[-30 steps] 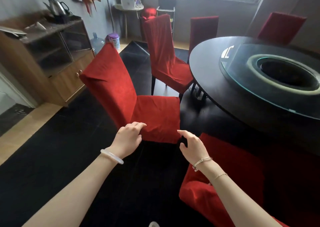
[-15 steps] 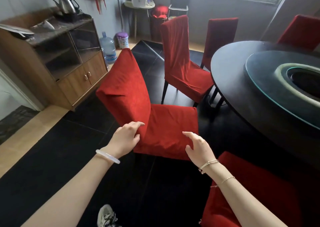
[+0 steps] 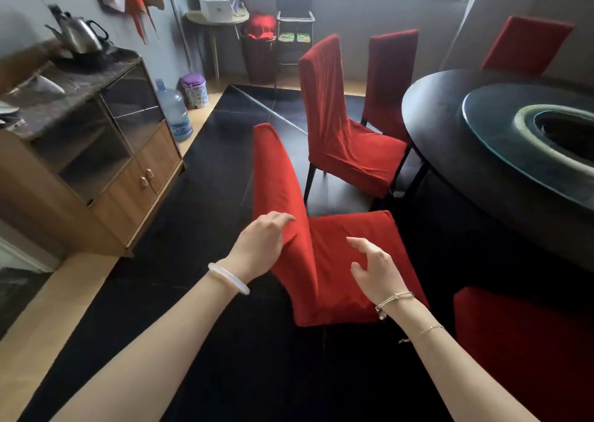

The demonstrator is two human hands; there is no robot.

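Far off by the wall, a dark basket [image 3: 259, 58] holds bunched red cloth [image 3: 262, 25]; a clear blue water jug [image 3: 173, 112] stands on the floor beside the wooden cabinet [image 3: 135, 193] at the left. The chair [image 3: 350, 238] stands in the near middle, left of the round black table [image 3: 450, 138], its back leaning left. Its cover [image 3: 276, 177] is soft, napped red fabric — creased low on the back. There the left hand [image 3: 260, 244] grips a fold, fingers curled over it. The right hand [image 3: 376, 270] hovers over the seat — fingers loose and spread, holding nothing.
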